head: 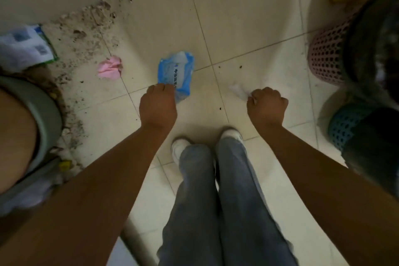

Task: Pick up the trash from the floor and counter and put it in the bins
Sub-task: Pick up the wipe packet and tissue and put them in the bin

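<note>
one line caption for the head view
Left hand grips a blue wrapper, right hand a white scrap, near two mesh bins.

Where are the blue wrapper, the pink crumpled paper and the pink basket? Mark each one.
blue wrapper (176, 71): head view, on its printed middle above the left hand.
pink crumpled paper (109, 68): head view, on the centre of the wad.
pink basket (328, 56): head view, on its perforated side wall.

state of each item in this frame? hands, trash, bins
left hand: closed on the blue wrapper
right hand: closed on the white tissue
pink paper: crumpled, lying on floor
pink bin: upright, black liner
blue bin: upright, black liner
</note>
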`<state>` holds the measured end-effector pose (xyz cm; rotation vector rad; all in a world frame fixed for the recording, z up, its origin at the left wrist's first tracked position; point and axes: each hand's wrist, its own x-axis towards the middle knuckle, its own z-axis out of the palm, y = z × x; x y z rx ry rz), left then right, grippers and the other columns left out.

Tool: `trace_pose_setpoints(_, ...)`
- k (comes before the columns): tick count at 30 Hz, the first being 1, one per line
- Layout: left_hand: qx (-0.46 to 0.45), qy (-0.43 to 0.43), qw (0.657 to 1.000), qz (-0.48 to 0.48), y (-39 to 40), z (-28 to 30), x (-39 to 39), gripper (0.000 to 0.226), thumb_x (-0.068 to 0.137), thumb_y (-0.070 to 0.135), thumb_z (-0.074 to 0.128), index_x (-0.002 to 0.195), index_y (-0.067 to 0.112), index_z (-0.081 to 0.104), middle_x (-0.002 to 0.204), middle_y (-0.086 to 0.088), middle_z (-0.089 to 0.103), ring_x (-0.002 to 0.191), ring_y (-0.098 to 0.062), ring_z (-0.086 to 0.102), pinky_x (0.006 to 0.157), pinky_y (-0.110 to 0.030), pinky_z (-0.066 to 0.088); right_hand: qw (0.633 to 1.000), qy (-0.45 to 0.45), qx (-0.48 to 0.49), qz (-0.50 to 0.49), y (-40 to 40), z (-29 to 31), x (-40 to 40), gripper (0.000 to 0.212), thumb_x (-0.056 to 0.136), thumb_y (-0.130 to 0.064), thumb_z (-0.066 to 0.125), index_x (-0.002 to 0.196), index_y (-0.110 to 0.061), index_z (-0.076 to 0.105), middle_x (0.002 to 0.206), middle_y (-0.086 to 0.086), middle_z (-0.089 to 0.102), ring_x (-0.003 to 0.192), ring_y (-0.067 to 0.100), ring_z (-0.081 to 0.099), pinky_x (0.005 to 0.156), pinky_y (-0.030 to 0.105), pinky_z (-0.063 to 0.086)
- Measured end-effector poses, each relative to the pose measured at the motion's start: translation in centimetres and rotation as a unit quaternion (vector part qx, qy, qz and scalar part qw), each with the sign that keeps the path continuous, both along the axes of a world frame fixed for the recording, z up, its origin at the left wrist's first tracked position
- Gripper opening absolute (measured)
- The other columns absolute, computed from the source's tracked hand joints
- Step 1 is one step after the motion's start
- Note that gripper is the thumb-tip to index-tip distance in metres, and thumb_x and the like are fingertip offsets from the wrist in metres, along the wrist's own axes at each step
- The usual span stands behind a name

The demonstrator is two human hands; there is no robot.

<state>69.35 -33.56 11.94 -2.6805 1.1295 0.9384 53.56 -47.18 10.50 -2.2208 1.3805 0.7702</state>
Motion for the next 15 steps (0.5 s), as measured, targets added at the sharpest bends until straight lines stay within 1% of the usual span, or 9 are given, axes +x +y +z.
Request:
trace_pose_setpoints(4,-0.005,0.05,0.997,-0.057,-3.1,10.1,-2.8,0.017,0.079,-0.01,0.065,0.096,-0.012,0.065,0.086,-0.03,0.069,0.078,-0.042,0.066,0.064,-0.042,0.055,0.997,-0.047,0.032,-0.054,-0.6,9.5,-3.1,0.027,0.094,-0.012,0.044,0.098,0.005,0.064,0.102,0.025,0.064,0.099,0.036,0.057,0.083,0.039,0.042)
trace_pose_setpoints(5,-0.005,0.059,0.995,-0.084,-3.6,12.0,-3.5,0.018,0.074,-0.012,0.068,0.092,-0.012,0.067,0.081,-0.03,0.07,0.073,-0.042,0.067,0.061,-0.04,0.055,0.994,-0.071,0.042,-0.076,-1.1,11.6,-4.0,0.025,0.093,-0.01,0.045,0.09,0.005,0.065,0.094,0.026,0.063,0.091,0.037,0.057,0.076,0.04,0.043)
trace_pose_setpoints(6,-0.013,0.061,0.993,-0.103,-4.0,13.1,-3.9,0.02,0.067,-0.015,0.073,0.086,-0.012,0.068,0.073,-0.029,0.07,0.064,-0.041,0.068,0.056,-0.039,0.056,0.99,-0.089,0.05,-0.093,-1.5,12.8,-4.4,0.023,0.092,-0.008,0.046,0.08,0.002,0.063,0.083,0.025,0.059,0.081,0.035,0.054,0.069,0.039,0.039)
trace_pose_setpoints(7,-0.024,0.057,0.99,-0.123,-4.8,15.0,-4.6,0.021,0.066,-0.016,0.073,0.086,-0.012,0.069,0.072,-0.03,0.07,0.064,-0.041,0.068,0.056,-0.039,0.056,0.988,-0.097,0.049,-0.11,-2.2,14.8,-5.3,0.022,0.091,-0.007,0.046,0.073,-0.002,0.059,0.076,0.021,0.052,0.075,0.031,0.049,0.064,0.036,0.034)
trace_pose_setpoints(9,-0.037,0.057,0.987,-0.146,-6.2,18.8,-6.4,0.023,0.083,-0.009,0.059,0.105,-0.01,0.065,0.094,-0.03,0.07,0.085,-0.042,0.066,0.072,-0.042,0.054,0.986,-0.095,0.039,-0.131,-3.9,19.5,-7.5,0.022,0.092,-0.008,0.045,0.075,-0.002,0.058,0.076,0.018,0.048,0.074,0.026,0.045,0.064,0.032,0.03)
trace_pose_setpoints(11,-0.028,0.067,0.986,-0.151,-7.9,21.8,-8.2,0.028,0.093,-0.002,0.047,0.118,-0.006,0.059,0.11,-0.027,0.066,0.101,-0.039,0.061,0.083,-0.043,0.048,0.982,-0.09,0.025,-0.164,-5.5,23.2,-10.2,0.023,0.094,-0.011,0.044,0.089,0.004,0.062,0.089,0.028,0.059,0.085,0.035,0.055,0.073,0.038,0.039)
trace_pose_setpoints(13,-0.032,0.07,0.982,-0.171,-9.7,24.7,-10.0,0.026,0.091,-0.004,0.048,0.114,-0.007,0.06,0.109,-0.027,0.066,0.099,-0.039,0.061,0.081,-0.043,0.049,0.973,-0.093,0.003,-0.211,-6.3,26.4,-13.4,0.024,0.094,-0.011,0.046,0.095,0.008,0.061,0.1,0.031,0.063,0.097,0.039,0.059,0.083,0.039,0.043)
trace_pose_setpoints(14,-0.05,0.062,0.977,-0.199,-10.6,26.0,-11.0,0.021,0.084,-0.007,0.057,0.103,-0.009,0.065,0.098,-0.029,0.068,0.09,-0.041,0.065,0.073,-0.042,0.052,0.965,-0.099,-0.011,-0.243,-6.5,27.9,-15.2,0.023,0.093,-0.01,0.046,0.089,0.009,0.059,0.095,0.033,0.063,0.096,0.041,0.06,0.079,0.04,0.042)
trace_pose_setpoints(15,-0.058,0.058,0.967,-0.242,-11.7,27.3,-12.2,0.017,0.07,-0.011,0.07,0.086,-0.009,0.069,0.08,-0.028,0.07,0.072,-0.04,0.068,0.059,-0.039,0.055,0.957,-0.103,-0.025,-0.271,-6.6,29.1,-17.1,0.023,0.092,-0.008,0.047,0.079,0.007,0.056,0.089,0.033,0.061,0.093,0.042,0.06,0.072,0.038,0.039)
